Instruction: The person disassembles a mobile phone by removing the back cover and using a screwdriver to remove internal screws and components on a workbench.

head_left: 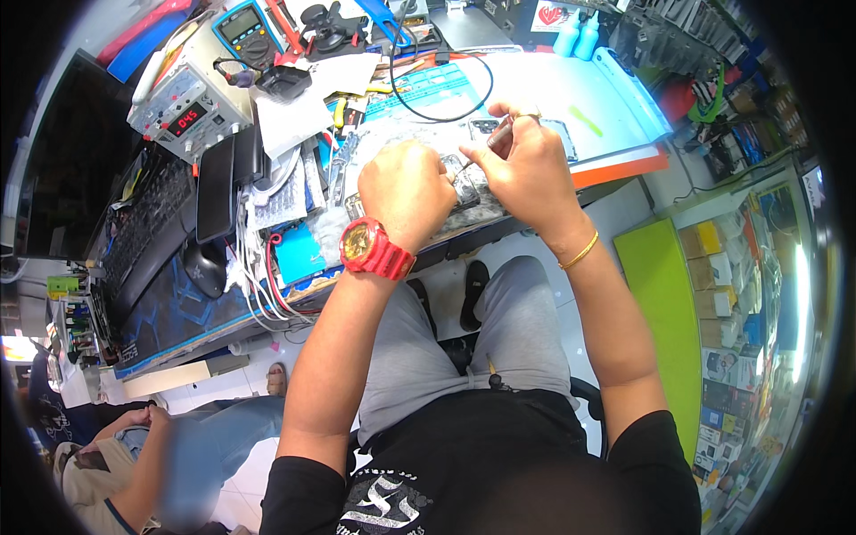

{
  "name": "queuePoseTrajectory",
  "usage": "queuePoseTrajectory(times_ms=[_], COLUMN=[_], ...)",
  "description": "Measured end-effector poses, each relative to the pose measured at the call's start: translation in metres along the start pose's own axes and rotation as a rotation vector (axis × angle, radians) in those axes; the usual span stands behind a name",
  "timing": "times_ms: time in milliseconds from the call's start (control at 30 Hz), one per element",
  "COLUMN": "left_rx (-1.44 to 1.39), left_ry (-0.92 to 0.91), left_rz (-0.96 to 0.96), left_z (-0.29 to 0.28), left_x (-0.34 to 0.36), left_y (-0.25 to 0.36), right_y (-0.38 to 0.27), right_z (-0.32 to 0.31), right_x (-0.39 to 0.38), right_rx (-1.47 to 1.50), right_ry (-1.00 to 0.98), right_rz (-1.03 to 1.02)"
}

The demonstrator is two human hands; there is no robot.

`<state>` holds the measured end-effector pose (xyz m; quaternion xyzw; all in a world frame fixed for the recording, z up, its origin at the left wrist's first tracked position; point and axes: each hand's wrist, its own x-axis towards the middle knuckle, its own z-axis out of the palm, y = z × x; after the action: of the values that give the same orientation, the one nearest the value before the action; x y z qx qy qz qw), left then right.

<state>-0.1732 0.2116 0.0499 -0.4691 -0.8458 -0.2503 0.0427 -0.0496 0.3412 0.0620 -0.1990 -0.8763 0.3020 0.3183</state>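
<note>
An opened phone [467, 194] with dark inner parts lies on the grey, worn work mat near the bench's front edge. My left hand [406, 183], with a red watch on its wrist, is closed at the phone's left side; its fingertips are hidden, so what they grip cannot be made out. Between the thumb and fingers of my right hand [530, 165] is a slim grey pen-like tool [502, 139], slanting down toward the phone near my left fingers. Just beyond the right hand lies another dark phone part [560, 134], partly covered by that hand.
A black cable [490, 85] loops over the mat beyond my hands. To the left stand a power supply [192, 111], a multimeter [242, 31], a dark phone [217, 189], a keyboard [147, 209] and a mouse [204, 267]. Another person [134, 455] sits at lower left.
</note>
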Motion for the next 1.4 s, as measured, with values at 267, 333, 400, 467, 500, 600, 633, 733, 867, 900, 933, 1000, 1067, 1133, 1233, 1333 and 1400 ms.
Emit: queuePoseTrajectory(times_ms=[267,333,400,467,500,600,633,733,867,900,933,1000,1067,1133,1233,1333,1400], left_rx=[-0.008,-0.011,-0.021,-0.041,-0.052,-0.104,-0.078,0.041,0.257,0.293,0.319,0.37,0.433,0.472,0.44,0.346,0.321], left_ry=[0.005,-0.001,0.016,0.019,0.02,0.069,0.05,-0.032,-0.097,-0.084,-0.09,-0.104,-0.101,-0.095,-0.063,-0.001,0.035], left_rz=[0.008,0.021,0.048,0.088,0.109,0.18,0.218,0.333,0.5,0.548,0.56,0.584,0.606,0.612,0.61,0.577,0.507], left_z=[0.0,-0.001,0.0,0.0,0.0,-0.003,-0.005,-0.009,-0.006,-0.004,-0.003,-0.003,0.001,0.003,0.006,0.005,0.0], left_x=[-0.001,-0.004,-0.007,-0.011,-0.012,-0.012,-0.011,-0.003,0.008,0.009,0.01,0.01,0.008,0.007,0.007,0.01,0.013], left_y=[0.0,-0.001,-0.004,-0.01,-0.012,-0.014,-0.013,-0.01,-0.008,-0.006,-0.004,-0.001,0.001,-0.001,-0.006,-0.018,-0.029], right_y=[-0.002,0.0,0.002,0.001,0.0,-0.001,-0.002,-0.007,-0.005,-0.003,-0.003,-0.003,0.0,0.001,0.001,0.002,-0.001], right_z=[-0.006,-0.006,-0.006,-0.006,-0.006,-0.007,-0.008,-0.012,-0.02,-0.021,-0.021,-0.02,-0.019,-0.016,-0.016,-0.017,-0.017], right_x=[-0.005,-0.007,-0.008,-0.009,-0.009,-0.011,-0.011,-0.009,-0.013,-0.015,-0.017,-0.021,-0.022,-0.022,-0.021,-0.019,-0.017], right_rx=[0.133,0.155,0.266,0.307,0.326,0.364,0.348,0.307,0.255,0.235,0.251,0.284,0.275,0.271,0.248,0.178,0.103], right_ry=[-0.026,-0.035,-0.035,-0.01,0.003,0.017,0.034,0.076,0.077,0.072,0.061,0.039,0.008,-0.01,-0.011,-0.019,-0.035], right_rz=[0.063,0.066,0.054,0.048,0.045,0.036,0.018,-0.006,0.021,0.026,0.031,0.043,0.048,0.045,0.024,-0.019,-0.06])
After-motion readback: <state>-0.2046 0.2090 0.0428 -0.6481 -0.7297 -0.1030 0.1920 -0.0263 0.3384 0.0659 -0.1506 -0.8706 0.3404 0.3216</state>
